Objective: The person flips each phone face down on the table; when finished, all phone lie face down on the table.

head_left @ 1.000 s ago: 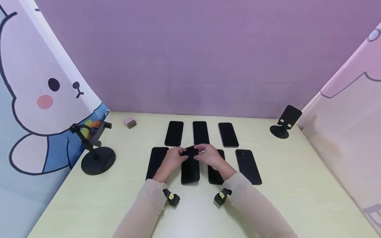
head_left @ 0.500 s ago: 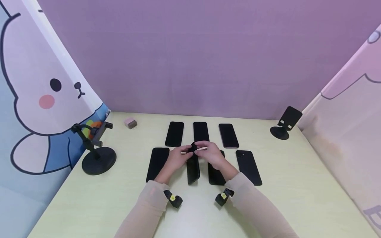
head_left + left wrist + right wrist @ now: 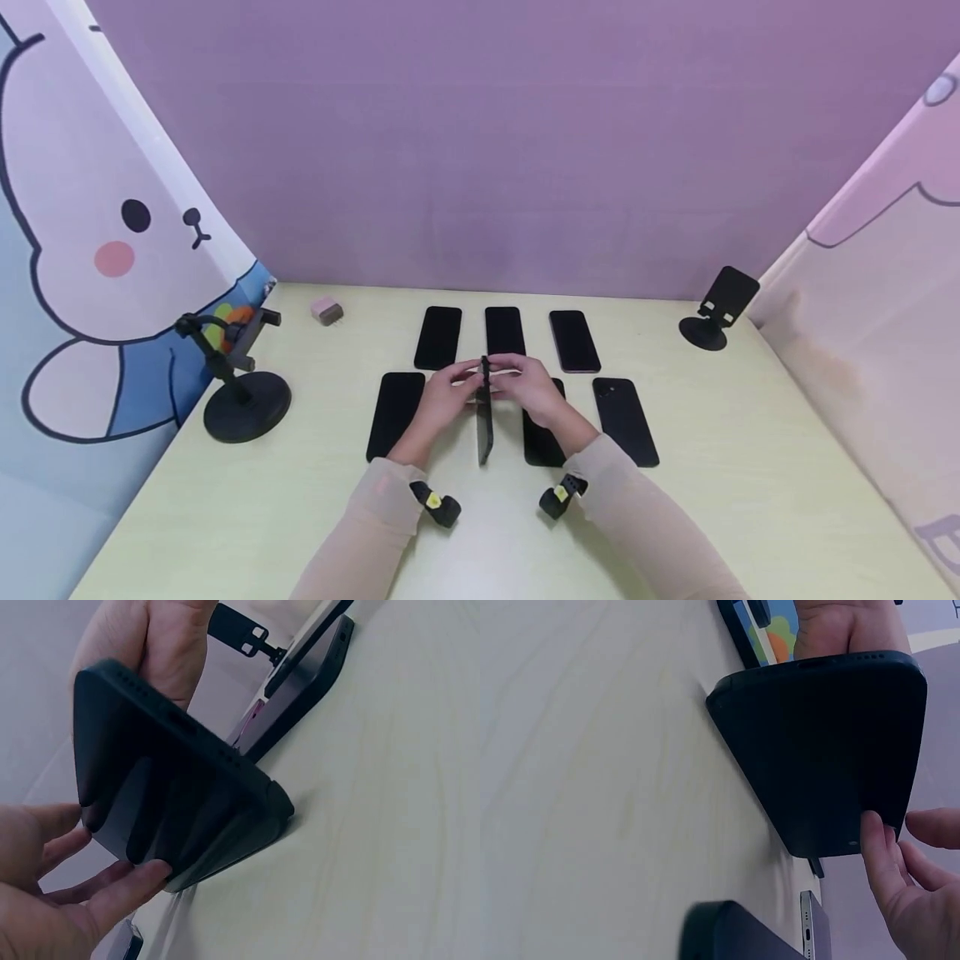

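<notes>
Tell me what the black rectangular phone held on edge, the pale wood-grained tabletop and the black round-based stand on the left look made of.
Phone: probably glass-faced, glossy, mirroring finger shapes; its dark rim could be metal or plastic.
Tabletop: likely wood or wood-print laminate, smooth, with faint grain streaks.
Stand: perhaps painted metal or plastic; matte, no sharp highlights.

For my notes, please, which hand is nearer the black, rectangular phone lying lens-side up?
Right: the right hand is left of that phone; the left hand, farther left.
</notes>
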The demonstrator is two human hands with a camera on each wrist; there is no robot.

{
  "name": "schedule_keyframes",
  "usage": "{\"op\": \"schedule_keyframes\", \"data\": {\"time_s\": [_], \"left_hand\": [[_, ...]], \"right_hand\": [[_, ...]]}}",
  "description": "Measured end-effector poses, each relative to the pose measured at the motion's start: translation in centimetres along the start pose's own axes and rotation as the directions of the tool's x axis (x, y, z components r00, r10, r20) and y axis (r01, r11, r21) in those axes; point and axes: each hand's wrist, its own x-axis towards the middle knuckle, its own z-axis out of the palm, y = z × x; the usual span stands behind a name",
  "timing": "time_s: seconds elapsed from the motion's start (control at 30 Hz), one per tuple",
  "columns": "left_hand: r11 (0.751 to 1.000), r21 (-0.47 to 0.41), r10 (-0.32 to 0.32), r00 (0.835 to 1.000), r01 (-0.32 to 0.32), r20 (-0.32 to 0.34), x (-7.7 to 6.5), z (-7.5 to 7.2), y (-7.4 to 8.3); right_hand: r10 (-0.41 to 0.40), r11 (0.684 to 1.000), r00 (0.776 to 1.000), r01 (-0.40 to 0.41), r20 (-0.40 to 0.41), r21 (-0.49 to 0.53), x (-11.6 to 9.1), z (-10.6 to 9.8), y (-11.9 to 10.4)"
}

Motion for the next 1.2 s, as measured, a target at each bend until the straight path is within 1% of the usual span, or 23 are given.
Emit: {"op": "schedule_keyframes", "data": {"time_s": [0.1,0.33,0.43,0.63,0.83,0.97,1.07,1.2], "left_hand": [[1.000,-0.016,-0.002,1.000,0.002,-0.015,-0.1,0.0,0.1],[0.992,-0.118,-0.035,0.999,0.035,-0.001,0.2,0.0,0.7],[0.990,-0.133,-0.046,0.999,0.047,0.010,0.2,-0.1,0.9],[0.990,-0.124,-0.063,0.998,0.064,0.019,0.1,-0.5,1.1],[0.997,-0.065,-0.048,0.999,0.049,0.006,0.0,-1.0,1.0],[0.999,0.011,-0.047,0.999,0.047,-0.007,0.0,-1.5,1.0],[0.995,0.087,-0.046,0.999,0.048,-0.018,0.0,-1.9,0.9],[0.982,0.185,-0.041,0.999,0.047,-0.031,0.1,-2.3,0.5]], "right_hand": [[0.002,1.000,1.000,-0.002,0.016,0.016,0.1,0.1,0.2],[0.019,1.000,1.000,-0.019,0.010,-0.006,0.2,0.2,0.4],[0.031,0.999,0.999,-0.031,0.012,-0.026,0.3,0.2,0.6],[0.056,0.997,0.998,-0.054,0.022,-0.059,0.4,0.3,1.0],[0.068,0.993,0.997,-0.064,0.041,-0.096,0.4,0.5,1.5],[0.071,0.982,0.996,-0.062,0.044,-0.179,0.4,0.6,1.8],[0.053,0.960,0.998,-0.041,0.035,-0.277,0.5,0.6,2.0],[0.011,0.920,0.999,0.002,0.031,-0.392,0.6,0.6,2.2]]}}
